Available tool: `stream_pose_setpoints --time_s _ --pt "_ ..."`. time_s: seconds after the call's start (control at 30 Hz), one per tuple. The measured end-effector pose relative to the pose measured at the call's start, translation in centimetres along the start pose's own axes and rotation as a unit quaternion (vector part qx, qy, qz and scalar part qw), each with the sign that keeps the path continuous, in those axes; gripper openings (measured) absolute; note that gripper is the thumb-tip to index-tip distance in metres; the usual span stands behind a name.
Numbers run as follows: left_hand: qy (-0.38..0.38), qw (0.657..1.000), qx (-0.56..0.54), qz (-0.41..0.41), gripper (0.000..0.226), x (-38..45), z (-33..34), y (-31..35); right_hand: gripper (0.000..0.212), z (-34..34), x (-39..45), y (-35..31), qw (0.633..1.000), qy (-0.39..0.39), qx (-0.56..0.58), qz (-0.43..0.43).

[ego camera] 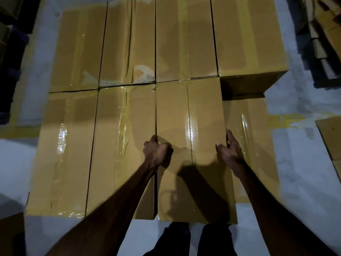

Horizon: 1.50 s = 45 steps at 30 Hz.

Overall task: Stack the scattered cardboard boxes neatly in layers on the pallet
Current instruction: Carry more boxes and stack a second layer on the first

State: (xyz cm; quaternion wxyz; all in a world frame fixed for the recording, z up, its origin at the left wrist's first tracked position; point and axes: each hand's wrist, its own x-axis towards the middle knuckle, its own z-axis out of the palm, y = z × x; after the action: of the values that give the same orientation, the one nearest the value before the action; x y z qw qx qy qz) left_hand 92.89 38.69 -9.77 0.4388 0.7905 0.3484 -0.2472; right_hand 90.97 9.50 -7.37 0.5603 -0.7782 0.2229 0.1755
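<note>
Box in hand: the cardboard box (pixel 193 145) lies lower centre of the frame, on the top layer, its long axis running from the person toward the top of the frame.
Left hand (pixel 156 152): fingers curled into the seam at the box's left edge.
Right hand (pixel 230 148): fingers wrapped over the right edge, thumb on top.
Gap: lower box (pixel 249 135) at right sits one layer down.
Next move: likely a squaring nudge; both hands equally near.
</note>
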Motion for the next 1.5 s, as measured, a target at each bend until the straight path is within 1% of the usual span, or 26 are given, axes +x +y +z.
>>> stream_pose_setpoints --time_s 0.17,0.23,0.3,0.43,0.53,0.63,0.73,0.83,0.9,1.0,1.07,1.1,1.13,1.17,1.23,1.33,1.43,1.5 --pt "0.013 1.0 0.015 0.006 0.105 -0.9 0.0 0.9 0.07 -0.1 0.5 0.2 1.0 -0.004 -0.015 0.0" --pt "0.016 1.0 0.023 0.015 0.103 -0.9 0.1 0.9 0.069 -0.1 0.5 0.3 1.0 -0.006 -0.01 -0.004" --pt "0.021 0.998 0.044 0.026 0.096 -1.2 0.2 1.1 0.066 -0.1 0.5 0.3 1.0 -0.008 -0.012 -0.012" --pt "0.036 0.992 0.109 0.059 0.071 -2.3 0.5 1.8 0.066 -0.1 0.9 0.6 0.999 -0.018 -0.034 -0.015" --pt "0.039 0.986 0.142 0.079 0.065 -2.5 0.7 1.5 0.071 -0.2 1.0 0.5 0.998 -0.029 -0.055 -0.014" --pt "0.043 0.98 0.163 0.106 0.057 -2.8 0.6 1.1 0.08 -0.2 1.2 0.5 0.996 -0.022 -0.092 0.005" --pt "0.037 0.971 0.195 0.132 0.058 -2.9 0.2 0.4 0.085 0.0 1.6 0.6 0.994 -0.017 -0.103 0.015" --pt "0.043 0.963 0.212 0.159 0.058 -3.4 0.0 -0.2 0.076 -0.3 1.2 0.9 0.996 -0.02 -0.081 0.012" --pt "0.046 0.953 0.243 0.176 0.061 -4.2 -0.1 -0.8 0.073 -0.4 0.4 1.3 0.997 -0.038 -0.068 0.021" --pt "0.036 0.941 0.282 0.181 0.074 -6.3 -0.3 -2.0 0.082 -1.1 -1.7 2.7 0.993 -0.076 -0.046 0.072" --pt "0.035 0.942 0.29 0.165 0.081 -8.0 -0.5 -3.4 0.095 -1.8 -3.5 4.3 0.99 -0.107 -0.036 0.08" --pt "0.037 0.945 0.285 0.154 0.082 -8.9 -0.6 -4.1 0.098 -2.2 -4.2 5.4 0.989 -0.123 -0.03 0.082" --pt "0.039 0.949 0.276 0.146 0.082 -9.5 -0.5 -4.8 0.096 -2.5 -4.7 6.5 0.987 -0.136 -0.021 0.086" --pt "0.044 0.953 0.267 0.14 0.081 -10.3 -0.5 -5.4 0.09 -2.6 -5.1 7.4 0.986 -0.144 -0.016 0.085" --pt "0.056 0.956 0.253 0.138 0.079 -11.1 -0.3 -6.6 0.08 -2.3 -6.0 7.3 0.985 -0.146 -0.015 0.086" --pt "0.073 0.957 0.239 0.151 0.084 -10.5 0.1 -8.0 0.081 -1.9 -6.3 6.8 0.986 -0.15 -0.02 0.071" --pt "0.075 0.955 0.235 0.165 0.083 -10.9 0.1 -7.4 0.072 -1.9 -6.0 6.6 0.986 -0.149 -0.023 0.077" --pt "0.071 0.951 0.236 0.185 0.082 -11.3 0.2 -7.1 0.074 -2.0 -5.5 6.9 0.985 -0.151 -0.03 0.074"
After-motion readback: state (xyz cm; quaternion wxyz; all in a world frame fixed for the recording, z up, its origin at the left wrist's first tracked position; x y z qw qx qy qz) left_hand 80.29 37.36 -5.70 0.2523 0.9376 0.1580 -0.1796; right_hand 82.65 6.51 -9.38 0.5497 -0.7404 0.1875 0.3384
